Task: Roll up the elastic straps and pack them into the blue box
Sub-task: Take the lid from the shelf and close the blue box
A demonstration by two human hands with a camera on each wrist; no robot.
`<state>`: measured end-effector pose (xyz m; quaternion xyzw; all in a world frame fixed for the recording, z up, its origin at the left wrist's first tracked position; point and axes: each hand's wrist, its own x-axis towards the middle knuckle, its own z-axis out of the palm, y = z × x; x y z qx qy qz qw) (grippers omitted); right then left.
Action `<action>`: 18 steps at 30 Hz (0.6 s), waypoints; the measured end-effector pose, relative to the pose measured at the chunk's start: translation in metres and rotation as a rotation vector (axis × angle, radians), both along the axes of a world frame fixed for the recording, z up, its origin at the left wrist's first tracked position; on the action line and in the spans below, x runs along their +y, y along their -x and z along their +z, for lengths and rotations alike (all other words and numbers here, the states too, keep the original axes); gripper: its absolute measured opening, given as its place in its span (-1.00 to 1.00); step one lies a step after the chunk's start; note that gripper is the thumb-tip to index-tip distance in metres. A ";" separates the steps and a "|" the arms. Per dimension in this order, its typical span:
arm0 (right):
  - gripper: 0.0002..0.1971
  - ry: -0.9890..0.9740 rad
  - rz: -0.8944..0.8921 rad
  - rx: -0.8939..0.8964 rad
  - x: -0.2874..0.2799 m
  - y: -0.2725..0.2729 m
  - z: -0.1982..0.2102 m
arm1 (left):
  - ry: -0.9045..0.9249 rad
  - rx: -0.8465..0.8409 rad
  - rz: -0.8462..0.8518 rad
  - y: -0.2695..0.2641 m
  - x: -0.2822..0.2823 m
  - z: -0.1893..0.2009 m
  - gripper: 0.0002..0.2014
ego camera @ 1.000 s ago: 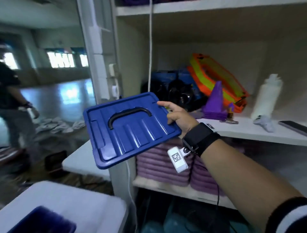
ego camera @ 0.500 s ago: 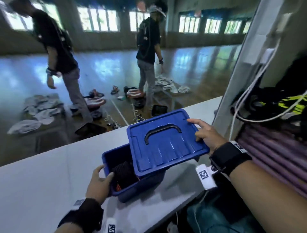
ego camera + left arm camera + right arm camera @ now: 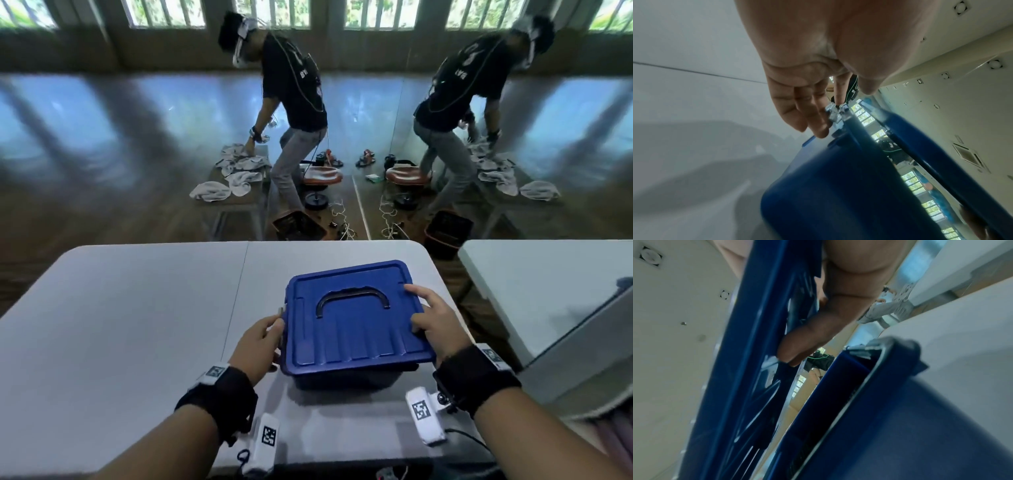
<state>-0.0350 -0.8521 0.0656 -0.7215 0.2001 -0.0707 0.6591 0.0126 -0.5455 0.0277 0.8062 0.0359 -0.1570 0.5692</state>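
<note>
The blue box point(image 3: 346, 377) stands on the grey table point(image 3: 137, 325) in front of me. Its blue lid point(image 3: 352, 329), with a black handle point(image 3: 352, 298), lies over it and hides the inside, so no straps show. My right hand point(image 3: 431, 322) pinches the lid's right edge, thumb on top and fingers point(image 3: 807, 337) underneath. A narrow gap still shows between the lid point(image 3: 760, 337) and the box rim point(image 3: 859, 402). My left hand point(image 3: 263, 339) holds the box's left end, its fingers point(image 3: 813, 123) against the wall beside a pale latch point(image 3: 836, 113).
A second grey table point(image 3: 548, 274) stands to the right across a narrow gap. Beyond the table's far edge a person point(image 3: 294, 113) bends over towels point(image 3: 236, 171) on a bench, doubled in a wall mirror. Baskets and cables lie on the floor.
My right hand carried the lid from the shelf to the table and brought it down level over the box. My left hand came in and took the box's left end.
</note>
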 end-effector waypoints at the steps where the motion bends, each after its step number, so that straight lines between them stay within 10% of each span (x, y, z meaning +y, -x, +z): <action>1: -0.30 0.001 -0.008 0.002 0.002 -0.001 -0.003 | 0.000 0.001 0.004 0.000 0.000 0.000 -0.76; 18: -0.54 0.549 0.138 0.093 -0.007 0.002 -0.019 | -0.068 0.037 0.043 -0.009 0.001 -0.013 -0.69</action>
